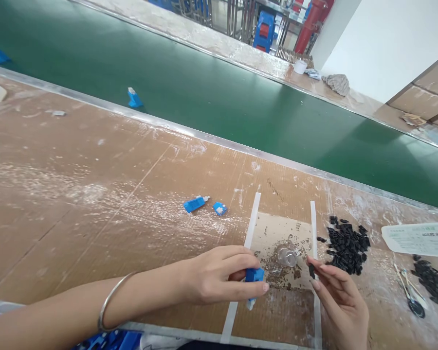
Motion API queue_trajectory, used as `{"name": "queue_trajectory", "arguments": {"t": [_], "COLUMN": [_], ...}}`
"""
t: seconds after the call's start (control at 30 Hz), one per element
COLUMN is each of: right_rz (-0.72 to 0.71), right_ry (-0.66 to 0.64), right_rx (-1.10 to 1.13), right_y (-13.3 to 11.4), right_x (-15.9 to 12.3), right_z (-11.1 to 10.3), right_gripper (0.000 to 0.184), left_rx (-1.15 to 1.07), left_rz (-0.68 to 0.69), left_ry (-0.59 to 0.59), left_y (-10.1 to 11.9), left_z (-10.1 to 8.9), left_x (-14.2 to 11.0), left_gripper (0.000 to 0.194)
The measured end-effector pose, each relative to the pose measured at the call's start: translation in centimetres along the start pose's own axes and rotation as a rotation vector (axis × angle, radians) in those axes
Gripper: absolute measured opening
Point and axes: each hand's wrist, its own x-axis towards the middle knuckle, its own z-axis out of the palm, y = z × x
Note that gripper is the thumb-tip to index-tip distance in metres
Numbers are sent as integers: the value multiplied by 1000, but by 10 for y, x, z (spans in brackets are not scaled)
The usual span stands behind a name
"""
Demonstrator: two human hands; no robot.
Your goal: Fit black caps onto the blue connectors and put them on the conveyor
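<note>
My left hand is closed around a small blue plastic part with a white tip pointing down. Between thumb and forefinger, my right hand pinches a small black piece. A small clear round container stands between the hands on a stained pale sheet, which has white strips on both sides. Right of it lies a heap of small black pieces. Two more blue parts, one long and one short, rest on the cardboard beyond my left hand.
A green conveyor belt runs across behind the table, carrying a blue part near its edge. At the right are a white plastic piece with writing, a second black heap and cotton swabs. Blue parts lie below the front edge.
</note>
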Motion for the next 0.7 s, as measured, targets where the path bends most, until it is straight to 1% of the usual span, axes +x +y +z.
{"name": "queue_trajectory", "arguments": {"t": [0.03,0.07,0.13,0.2,0.27,0.37,0.4,0.43,0.47,0.53,0.57,0.6,0.63,0.67,0.7], "right_rz": [2,3,7,4,-13,-37,-37,-36,-35,-33,-41,-52,-63,-70,-72], "right_ry": [16,28,49,55,31,-14,-13,-6,5,32,35,31,23,15,9], "right_rx": [93,158,215,217,226,269,278,281,279,272,270,269,270,269,269], "right_y": [-2,-4,-12,-22,-31,-40,-41,-41,-40,-36,-33,-30,-26,-22,-19], "right_x": [-4,-8,-14,-18,-20,-22,-22,-22,-22,-21,-20,-19,-18,-18,-17], "right_z": [5,11,26,44,61,77,79,80,78,72,68,63,59,55,51], "right_gripper": [19,18,15,13,11,9,9,9,8,8,9,10,11,12,12], "left_rx": [5,1,-47,-97,-126,-173,-228,-326,-482,-926,-1158,-1352,-1488,-1559,-1580], "left_rz": [45,59,24,-39,-68,-104,-155,-244,-367,-653,-778,-874,-940,-983,-1009], "left_ry": [43,96,156,165,166,146,135,133,139,174,195,209,215,214,208], "left_y": [0,1,4,7,9,10,11,11,13,15,17,18,19,20,20], "left_z": [2,5,10,15,17,17,18,18,19,22,25,27,28,30,30], "left_x": [-1,-1,-1,-2,-3,-6,-6,-6,-5,-2,0,1,3,4,4], "left_gripper": [44,52,59,61,59,50,44,37,28,18,20,25,29,31,31]}}
